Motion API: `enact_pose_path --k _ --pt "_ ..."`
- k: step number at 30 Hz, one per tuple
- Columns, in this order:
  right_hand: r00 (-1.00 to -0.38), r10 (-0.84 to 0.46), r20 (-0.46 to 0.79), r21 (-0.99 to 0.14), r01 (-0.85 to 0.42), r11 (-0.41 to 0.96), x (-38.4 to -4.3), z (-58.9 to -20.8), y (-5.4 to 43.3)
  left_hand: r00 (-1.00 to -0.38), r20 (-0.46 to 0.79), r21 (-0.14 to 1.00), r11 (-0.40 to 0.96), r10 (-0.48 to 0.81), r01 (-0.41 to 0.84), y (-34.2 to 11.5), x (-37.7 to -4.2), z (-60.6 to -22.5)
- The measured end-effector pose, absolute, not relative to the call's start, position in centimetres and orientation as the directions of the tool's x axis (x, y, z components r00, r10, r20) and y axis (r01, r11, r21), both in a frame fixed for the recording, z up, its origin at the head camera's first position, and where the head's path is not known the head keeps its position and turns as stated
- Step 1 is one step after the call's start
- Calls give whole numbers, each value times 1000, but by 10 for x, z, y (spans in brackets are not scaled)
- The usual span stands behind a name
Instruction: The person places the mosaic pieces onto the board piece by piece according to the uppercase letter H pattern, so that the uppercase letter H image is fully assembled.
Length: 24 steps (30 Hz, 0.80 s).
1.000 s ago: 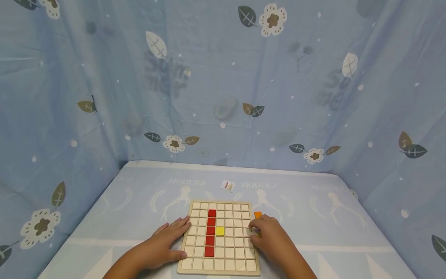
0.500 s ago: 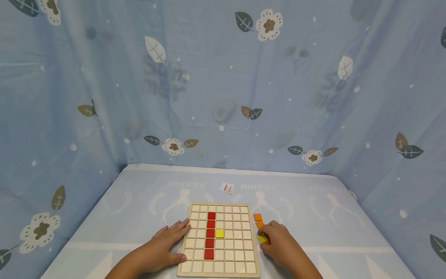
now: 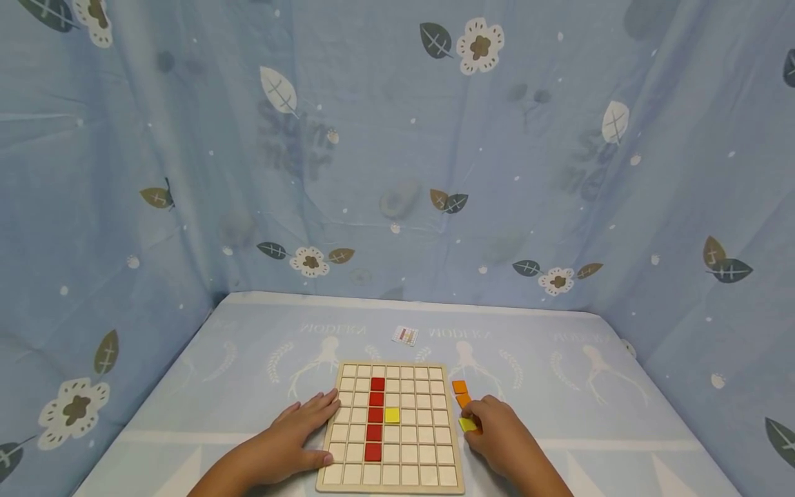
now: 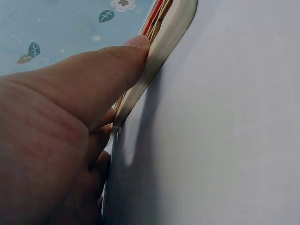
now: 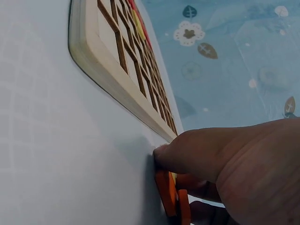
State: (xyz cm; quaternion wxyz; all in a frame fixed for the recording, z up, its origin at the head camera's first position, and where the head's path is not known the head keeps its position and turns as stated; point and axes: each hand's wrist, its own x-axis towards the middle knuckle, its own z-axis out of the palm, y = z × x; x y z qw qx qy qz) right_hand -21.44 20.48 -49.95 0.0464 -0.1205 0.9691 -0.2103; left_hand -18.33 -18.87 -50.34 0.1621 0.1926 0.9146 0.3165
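A square wooden grid board [image 3: 390,492] lies on the table, with a column of several red tiles [image 3: 375,415] and one yellow tile [image 3: 392,415] beside it. My left hand [image 3: 292,435] rests along the board's left side, fingers spread and thumb on the rim. Just off the right side, my right hand [image 3: 497,428] has thumb and fingers curled at a loose yellow tile [image 3: 467,425], which they partly cover. Orange tiles [image 5: 166,192] show right under the thumb in the right wrist view. Fingertips behind them are partly hidden.
A loose orange tile [image 3: 459,386] lies beyond the right hand, near the board's right edge. Behind the board is a small printed card [image 3: 406,336] with a coloured grid. A blue patterned curtain [image 3: 397,172] encloses the table [image 3: 261,345] at the back and sides.
My right hand has shifted slightly right, away from the board's edge, uncovering more of the orange and yellow tiles. The left hand and the tiles on the board stay put.
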Motion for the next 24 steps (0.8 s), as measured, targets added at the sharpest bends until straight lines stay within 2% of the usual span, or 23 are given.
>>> enact_pose_path --k 8,16,24 --pt "-976 -217 -18 -394 -192 899 -214 -501 203 -875 -171 640 727 452 250 -188 -183 -503" --pt "-987 -161 -23 -431 -135 892 -217 -502 196 -871 -174 639 726 460 256 -188 -184 -504" --pt "-967 -256 -16 -530 -209 822 -215 -496 172 -868 -177 643 722 464 255 -190 -184 -504"
